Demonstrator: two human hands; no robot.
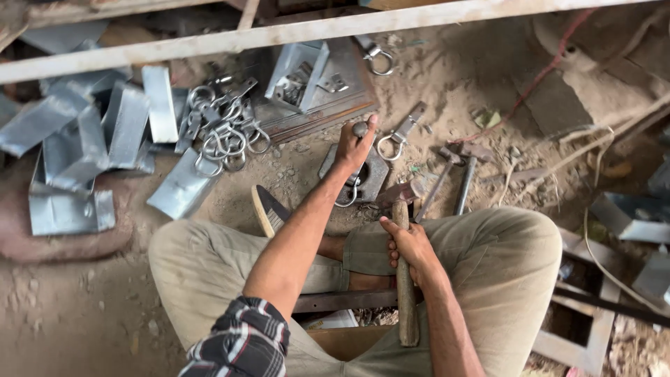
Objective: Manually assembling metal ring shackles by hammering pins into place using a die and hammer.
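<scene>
My left hand [354, 144] grips a short steel punch [360, 129] held upright over a thick metal block [373, 178] on the dirt floor. A metal ring clasp [347, 199] lies on the block under the hand. My right hand [410, 244] is closed around the wooden handle of a hammer [405, 293], whose head [405, 192] rests low beside the block. I sit cross-legged with my knees to either side.
A heap of ring clasps [227, 132] and bent sheet-metal plates [77, 146] lies at the left. One finished clasp [394, 143] and two other hammers [453, 174] lie right of the block. An open metal box [300, 70] stands behind; a wooden bar [279, 31] crosses the top.
</scene>
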